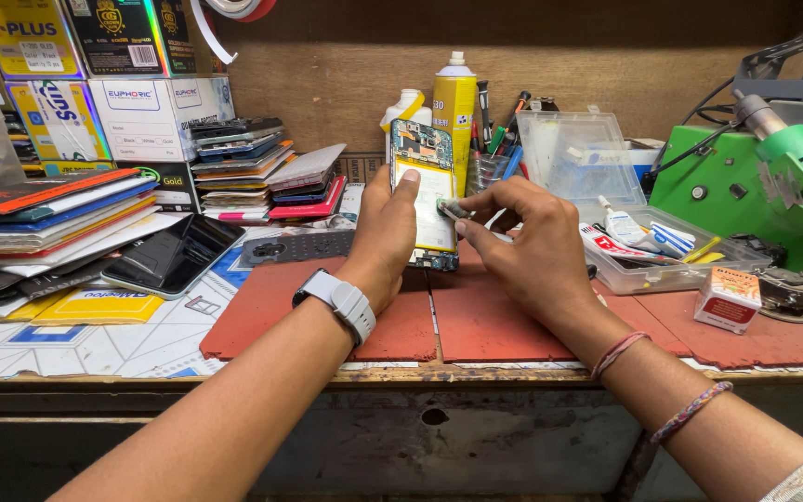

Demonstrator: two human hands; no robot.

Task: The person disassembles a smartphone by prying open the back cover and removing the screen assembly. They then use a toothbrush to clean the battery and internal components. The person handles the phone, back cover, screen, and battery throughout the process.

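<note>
My left hand (385, 232) holds an opened phone (423, 177) upright above the red mat (476, 321), back cover off, with its circuit board and pale battery showing. The thumb rests on the battery. My right hand (522, 246) pinches a small greenish part (451, 209) at the phone's right edge between thumb and forefinger. A grey-strapped watch (341, 299) sits on my left wrist, and thread bands circle my right wrist.
Stacked phones and boxes (234, 167) fill the left side, with a dark phone (174, 256) lying flat. Behind stand a yellow spray can (454, 102), a white bottle (403, 104) and a tool cup (493, 158). A clear tray (643, 246), a small carton (729, 299) and a green machine (764, 186) are at right.
</note>
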